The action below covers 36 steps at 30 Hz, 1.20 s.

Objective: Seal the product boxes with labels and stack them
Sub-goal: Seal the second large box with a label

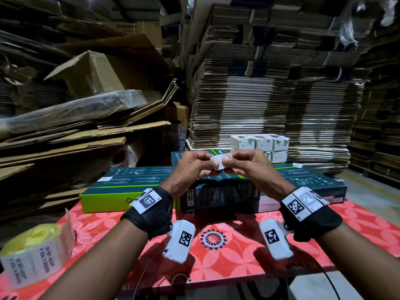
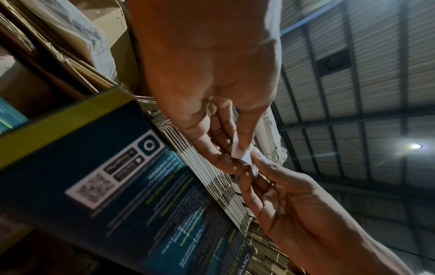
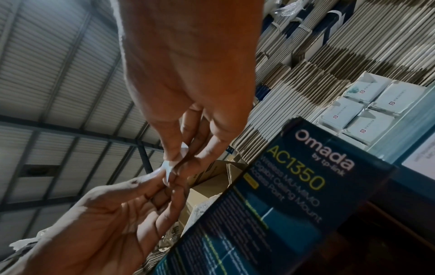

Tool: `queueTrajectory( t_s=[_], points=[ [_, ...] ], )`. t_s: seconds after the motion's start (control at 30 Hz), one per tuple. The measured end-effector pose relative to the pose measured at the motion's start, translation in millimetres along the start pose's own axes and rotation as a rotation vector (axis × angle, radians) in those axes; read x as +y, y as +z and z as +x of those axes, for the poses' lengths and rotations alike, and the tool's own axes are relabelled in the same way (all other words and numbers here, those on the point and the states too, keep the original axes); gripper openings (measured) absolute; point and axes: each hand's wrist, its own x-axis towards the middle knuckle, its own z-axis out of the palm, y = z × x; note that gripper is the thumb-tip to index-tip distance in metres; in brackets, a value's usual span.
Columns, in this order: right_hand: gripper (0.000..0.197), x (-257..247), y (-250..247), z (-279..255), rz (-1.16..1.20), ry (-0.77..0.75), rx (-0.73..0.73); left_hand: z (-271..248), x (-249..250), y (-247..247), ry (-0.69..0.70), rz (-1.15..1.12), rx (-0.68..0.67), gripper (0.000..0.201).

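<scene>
Left hand (image 1: 190, 167) and right hand (image 1: 249, 167) raised together above the bench (image 1: 238, 245); fingers of both pinch one small white label (image 1: 220, 162), held between them in the air. Directly beneath: dark box (image 1: 218, 198) standing at the near edge of the flat green boxes (image 1: 121, 187). Label roll (image 1: 32, 254) at near-left bench corner. Red patterned cloth shows bare between box and near edge. Cardboard stacks (image 1: 270, 105) wall in the far side.
</scene>
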Motion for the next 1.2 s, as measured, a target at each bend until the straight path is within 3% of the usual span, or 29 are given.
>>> queueTrajectory(
  t_s=[0.33,0.47,0.6,0.73,0.97,1.2],
  points=[
    [0.025,-5.3,-0.2,0.9,0.103,0.099,-0.038,3.0,1.4,-6.2,-0.075,-0.101,-0.058,0.013],
    [0.013,-7.7,2.0,1.5,0.141,0.121,-0.021,4.9,2.2,-5.9,-0.092,-0.163,-0.061,0.005],
    [0.018,-7.1,0.7,3.3,0.181,0.148,0.011,6.6,1.3,-7.5,-0.099,-0.211,-0.064,0.01],
    [0.011,-8.3,-0.1,2.2,0.198,0.164,-0.009,5.2,0.5,-8.0,-0.116,-0.215,-0.09,0.008],
    [0.008,-15.9,-10.3,-0.4,-0.001,0.112,-0.05,1.8,5.5,-11.8,-0.047,-0.004,-0.133,0.009],
    [0.027,-19.2,-14.4,-0.8,-0.041,0.132,-0.133,1.0,1.7,-16.5,0.042,0.1,-0.088,0.012]
  ],
)
